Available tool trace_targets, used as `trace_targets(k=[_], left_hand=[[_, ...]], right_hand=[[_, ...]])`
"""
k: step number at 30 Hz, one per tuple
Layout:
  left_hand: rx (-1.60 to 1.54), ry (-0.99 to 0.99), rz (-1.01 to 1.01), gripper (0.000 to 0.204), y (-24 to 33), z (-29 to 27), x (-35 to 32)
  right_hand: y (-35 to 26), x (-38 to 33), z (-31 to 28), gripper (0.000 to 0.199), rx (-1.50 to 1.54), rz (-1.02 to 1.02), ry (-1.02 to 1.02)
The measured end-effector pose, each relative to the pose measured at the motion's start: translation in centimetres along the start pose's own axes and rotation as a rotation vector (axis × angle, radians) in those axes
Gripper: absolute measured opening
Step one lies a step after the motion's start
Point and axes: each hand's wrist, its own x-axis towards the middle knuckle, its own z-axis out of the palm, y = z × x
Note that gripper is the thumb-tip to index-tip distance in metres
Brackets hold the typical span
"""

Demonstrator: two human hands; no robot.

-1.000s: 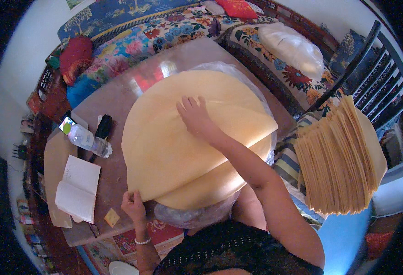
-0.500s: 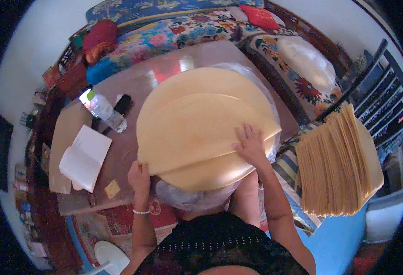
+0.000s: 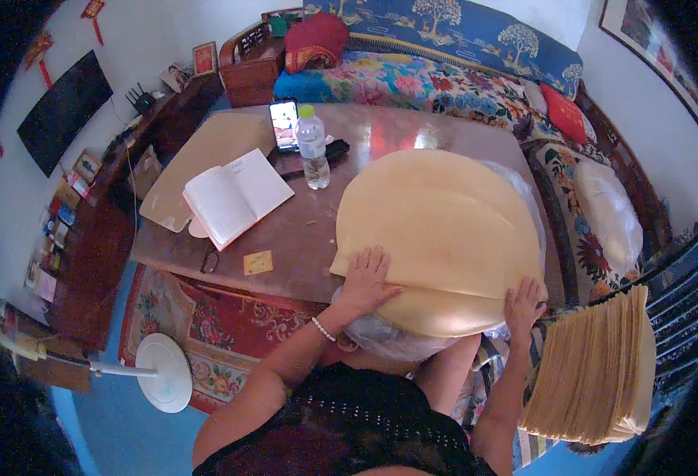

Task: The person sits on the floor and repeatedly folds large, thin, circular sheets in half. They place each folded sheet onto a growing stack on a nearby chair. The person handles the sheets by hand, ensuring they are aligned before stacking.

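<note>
Along the near side of the folded tan sheet (image 3: 436, 214), the person's left hand (image 3: 367, 283) lies palm down, fingers spread wide and holding nothing. At the sheet's right-hand corner rests the right hand (image 3: 525, 308), fingers fairly close together; from where I stand I can't tell whether they pinch the rim.

The sheet sits toward the right of the surface (image 3: 305, 238), with a round tan layer peeping out below its straight edge and clear plastic (image 3: 389, 341) under that. I'd judge this fold made, while the layer below looks unfolded; how many lie beneath is hidden. Right of the sheet is a thick stack of tan sheets (image 3: 591, 369), edges showing; whether those are finished or waiting isn't plain to me.

As for writing, left of the sheet an open notebook (image 3: 242, 198) bears a little near the top of one page, too small to read. Nor can I make out the label on the water bottle (image 3: 312, 147), beyond the sheet's left side, or the lit phone's (image 3: 284, 127) screen.
</note>
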Motion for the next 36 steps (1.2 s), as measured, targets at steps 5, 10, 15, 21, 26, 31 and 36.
trace_targets(k=[5,10,15,21,26,31,36], left_hand=[[0.007,-0.059,0.042,0.071,-1.8,1.2,-0.1],[0.011,-0.265,0.048,0.07,0.0,0.2,0.4],[-0.092,-0.302,0.288,0.071,7.9,-1.1,1.8],[-0.102,-0.214,0.306,0.073,11.7,2.1,2.3],[-0.114,-0.204,0.261,0.075,12.6,2.8,2.3],[-0.049,-0.206,0.218,0.078,13.2,2.4,2.2],[-0.049,-0.176,0.211,0.081,13.8,2.6,2.2]], right_hand=[[0.0,-1.2,0.0,0.064,0.036,0.094,0.158],[0.7,-1.2,2.5,0.058,0.426,0.587,0.382],[4.0,1.1,5.9,0.044,0.99,0.833,0.232],[1.7,2.2,2.4,0.036,1.223,0.909,0.193],[1.6,2.2,2.9,0.039,1.068,1.078,0.221],[-1.1,0.8,0.1,0.042,0.617,0.962,0.273],[-0.9,1.0,0.3,0.041,0.456,0.853,0.441]])
